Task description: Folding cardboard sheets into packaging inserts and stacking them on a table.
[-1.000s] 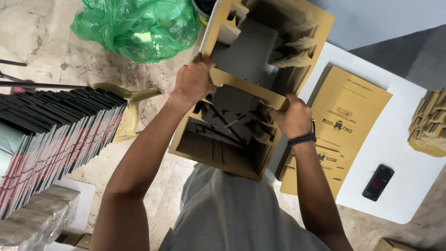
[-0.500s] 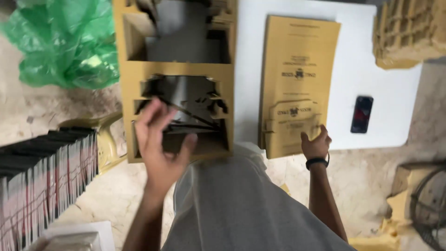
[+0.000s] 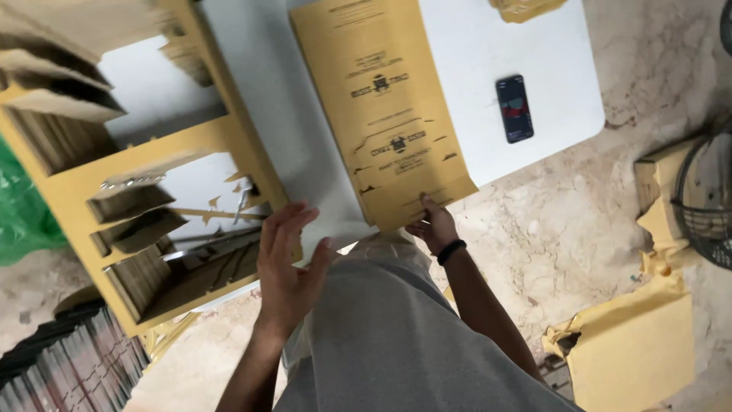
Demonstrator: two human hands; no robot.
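Note:
My left hand [image 3: 286, 263] hovers with fingers spread beside the near corner of a tan cardboard box [image 3: 145, 194] that lies on the white table [image 3: 488, 53], its flaps and inner dividers showing. The hand holds nothing. My right hand [image 3: 433, 226], with a black band on the wrist, grips the near edge of a stack of flat tan cardboard sheets [image 3: 385, 107] lying on the table to the right of the box. My grey shirt fills the lower middle of the view.
A black phone [image 3: 515, 107] lies on the table right of the flat sheets. More cardboard [image 3: 526, 8] sits at the table's far edge. Loose tan cardboard [image 3: 629, 347] and a wire fan guard [image 3: 705, 202] are on the marble floor at right. Dark stacked items [image 3: 69, 366] stand lower left, green plastic [image 3: 19, 221] at left.
The view has swung and closed in on the table. My left hand has come off the box and now hovers beside it. My right hand stays at the flat sheets' near edge.

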